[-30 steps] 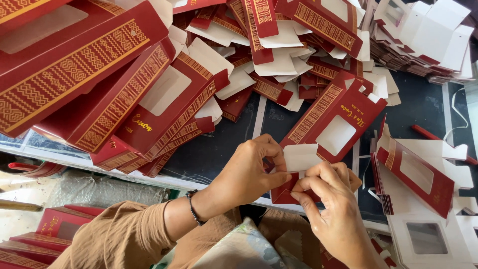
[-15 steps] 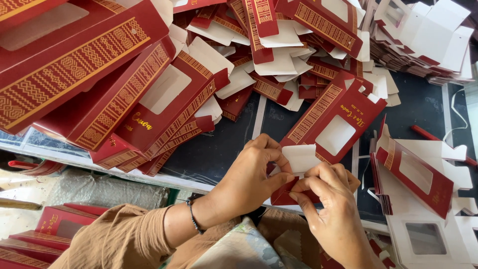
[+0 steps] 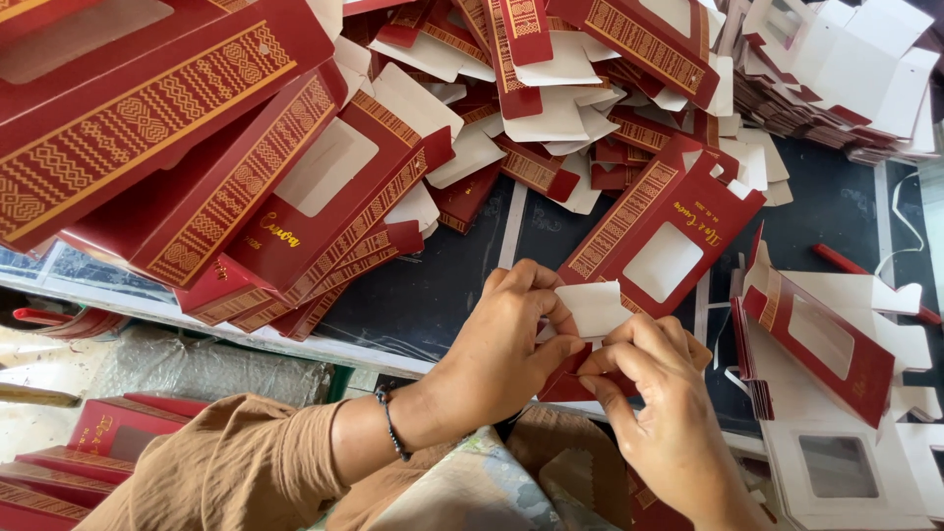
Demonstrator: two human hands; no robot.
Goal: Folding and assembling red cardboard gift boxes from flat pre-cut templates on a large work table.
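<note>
A dark table (image 3: 433, 295) is heaped with red cartons (image 3: 295, 187). Both hands, left (image 3: 501, 344) and right (image 3: 659, 393), pinch one carton's (image 3: 659, 246) white flap (image 3: 593, 307) between fingers, creasing it.

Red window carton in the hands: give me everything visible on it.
The red window carton looks like printed cardboard, dark red with a gold patterned band along one long side and a pale rectangular window. It lies tilted on the dark table, near end toward the person. Its white end flap is raised, pinched between the left hand and right hand.
</note>
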